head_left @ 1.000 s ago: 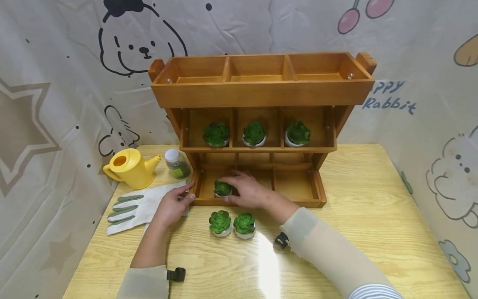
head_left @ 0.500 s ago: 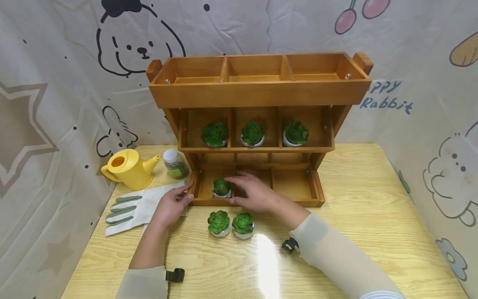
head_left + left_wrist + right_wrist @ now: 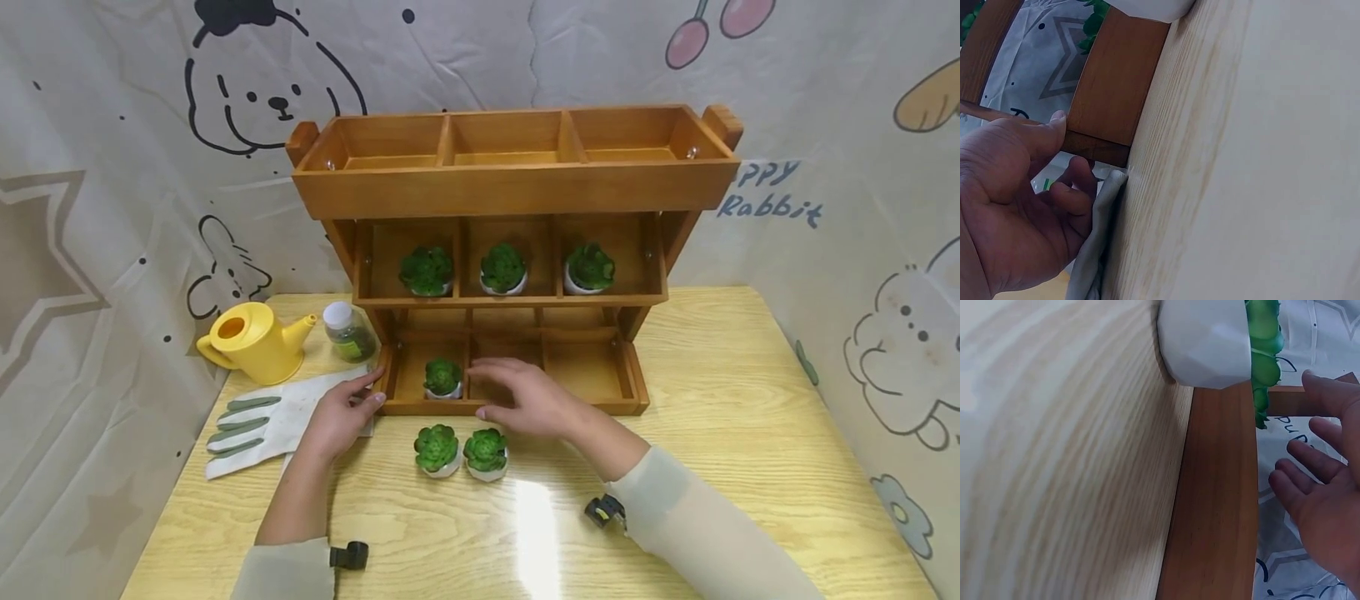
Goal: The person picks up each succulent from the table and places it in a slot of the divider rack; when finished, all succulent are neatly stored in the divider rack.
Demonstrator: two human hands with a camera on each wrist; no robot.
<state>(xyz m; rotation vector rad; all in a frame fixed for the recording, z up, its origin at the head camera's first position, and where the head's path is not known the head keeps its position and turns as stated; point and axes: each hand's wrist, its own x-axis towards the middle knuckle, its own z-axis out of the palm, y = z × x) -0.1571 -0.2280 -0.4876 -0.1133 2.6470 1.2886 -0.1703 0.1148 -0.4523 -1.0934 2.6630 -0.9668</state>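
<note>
My left hand (image 3: 337, 419) holds the left front corner of a wooden plant shelf (image 3: 517, 190). In the left wrist view its thumb (image 3: 1054, 128) touches the bottom tray's corner and several fingers are bent. A small potted succulent (image 3: 443, 377) with a white pot stands in the bottom tray's left compartment. Just right of it my right hand (image 3: 528, 398) hovers over the tray's front edge, fingers spread and nothing held. Two more potted succulents, a left one (image 3: 437, 450) and a right one (image 3: 486, 452), stand on the table before the shelf.
Three potted succulents, one of them central (image 3: 503, 268), fill the middle tier's compartments. Left of the shelf are a yellow watering can (image 3: 255, 343), a white-lidded jar (image 3: 349, 332) and work gloves (image 3: 277, 417). A printed cloth hangs behind the wooden table (image 3: 720, 400).
My right hand has let go of the succulent in the bottom left compartment and drawn back to the right. The left hand has stayed at the shelf's corner.
</note>
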